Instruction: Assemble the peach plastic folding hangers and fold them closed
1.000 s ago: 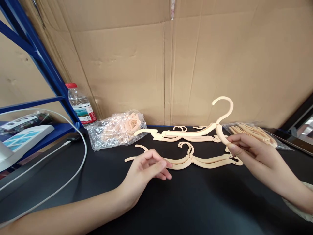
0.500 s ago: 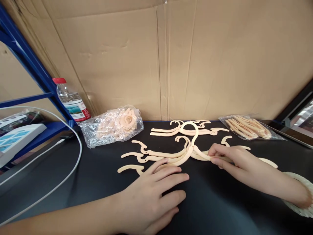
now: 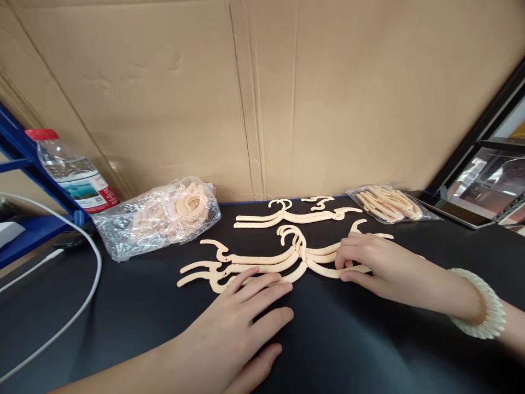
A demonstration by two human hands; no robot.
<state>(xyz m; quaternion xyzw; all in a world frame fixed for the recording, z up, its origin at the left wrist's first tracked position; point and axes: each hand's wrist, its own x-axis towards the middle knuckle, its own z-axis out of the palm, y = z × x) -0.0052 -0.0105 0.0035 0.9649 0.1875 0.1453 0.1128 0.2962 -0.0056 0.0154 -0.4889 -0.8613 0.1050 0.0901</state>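
Note:
Several beige folding clothes hangers lie on the black table. The front hanger (image 3: 302, 272) lies flat in front of the other hangers (image 3: 262, 259) of its group, their hooks bunched together. My right hand (image 3: 367, 261) pinches its right arm between thumb and fingers. My left hand (image 3: 250, 323) is open, fingers spread, resting over its left arm and covering part of it. Behind them is another pair of hangers (image 3: 309, 218), their left arms ending without tips. Small loose hook-shaped pieces (image 3: 322, 202) lie farther back.
At the back left, a clear bag (image 3: 164, 216) holds hanger parts beside a red-capped water bottle (image 3: 76, 172). Another bag (image 3: 389, 204) with long hanger pieces lies back right, next to a dark-framed panel (image 3: 451, 210). A white cable (image 3: 96, 273) curves along the left. Cardboard (image 3: 184, 98) stands behind.
The front hanger, raised and tilted before, now lies flat against the others, its hook lowered among theirs. My right hand has lowered it. The view has shifted right.

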